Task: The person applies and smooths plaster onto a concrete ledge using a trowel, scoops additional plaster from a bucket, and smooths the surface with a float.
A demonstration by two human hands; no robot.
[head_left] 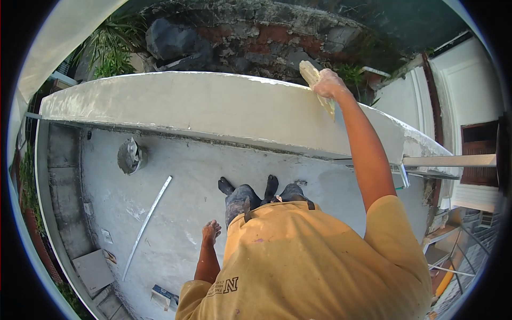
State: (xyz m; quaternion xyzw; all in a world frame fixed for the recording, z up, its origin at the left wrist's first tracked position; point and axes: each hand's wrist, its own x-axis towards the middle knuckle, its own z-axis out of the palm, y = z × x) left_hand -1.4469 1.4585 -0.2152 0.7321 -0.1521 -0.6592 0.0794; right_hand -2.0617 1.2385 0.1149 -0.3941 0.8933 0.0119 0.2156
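Note:
My right hand (329, 84) is closed around a long, pale yellowish tool (309, 73) smeared with plaster. It lies tilted over the top edge of the low curved wall (213, 104), at the wall's right part. My fingers hide its middle, so its exact kind is unclear. The wall face is pale and smooth, with rough white material along its top edge. Low at my side, over the floor, hangs my left hand (212, 230). Its fingers are loosely bent and a little apart, with nothing visible in them.
A plaster-stained bucket (129, 156) stands on the grey floor (176, 154) near the wall. A long metal straightedge (146, 229) lies left of me. A square board (94, 271) and a small box (162, 297) are lower left. A metal bar (450, 161) juts from the right.

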